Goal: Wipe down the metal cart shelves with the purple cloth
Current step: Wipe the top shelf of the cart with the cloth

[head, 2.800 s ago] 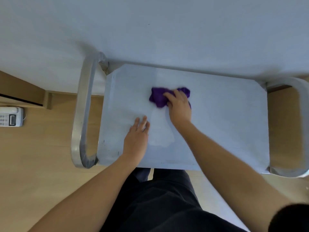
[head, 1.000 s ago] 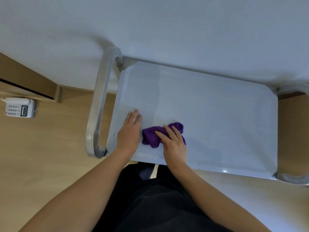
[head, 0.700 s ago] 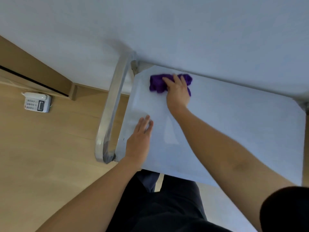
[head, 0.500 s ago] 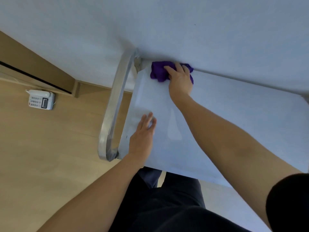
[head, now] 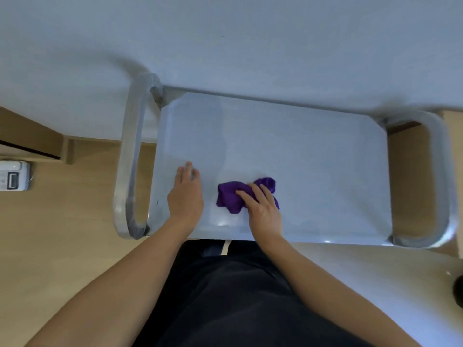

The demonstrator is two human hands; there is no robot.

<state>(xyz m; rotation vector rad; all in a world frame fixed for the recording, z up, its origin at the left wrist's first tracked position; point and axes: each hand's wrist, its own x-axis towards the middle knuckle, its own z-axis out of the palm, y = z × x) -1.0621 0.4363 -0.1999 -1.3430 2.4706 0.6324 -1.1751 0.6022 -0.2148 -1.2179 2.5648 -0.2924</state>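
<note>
Right hand (head: 263, 209), straight-fingered, presses crumpled purple cloth (head: 229, 196) on smooth metal shelf (head: 313, 159); left hand (head: 185, 196) apparently flat.

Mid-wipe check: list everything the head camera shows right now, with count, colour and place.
cart shelf: 1, grey metal, centre
cart handles: 2, silver, one at each shelf end
purple cloth: 1, purple, bunched near the shelf's front edge
telephone: 1, white, floor at far left
floor: 1, light wood, around the cart
wall: 1, white, behind the cart
trousers: 1, dark, bottom centre
left hand: 1, flat on the shelf beside the cloth
right hand: 1, fingers pressing the cloth
</note>
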